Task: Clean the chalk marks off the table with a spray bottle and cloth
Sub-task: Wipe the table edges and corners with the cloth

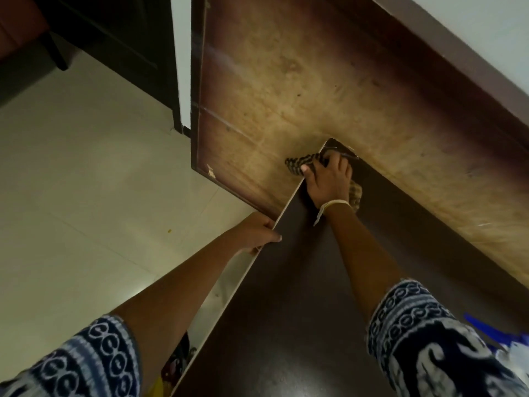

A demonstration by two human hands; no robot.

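A dark brown table runs from the bottom of the view to a far corner near the middle. My right hand grips a patterned brown cloth and presses it on that far corner. My left hand holds the table's left edge, thumb on top. The blue and white spray bottle shows at the lower right, mostly hidden behind my right sleeve. No chalk marks are visible on the dark top.
A worn wooden surface with a chipped corner lies beyond the table. A pale tiled floor spreads to the left, with dark furniture at the top left. A white wall is at the top right.
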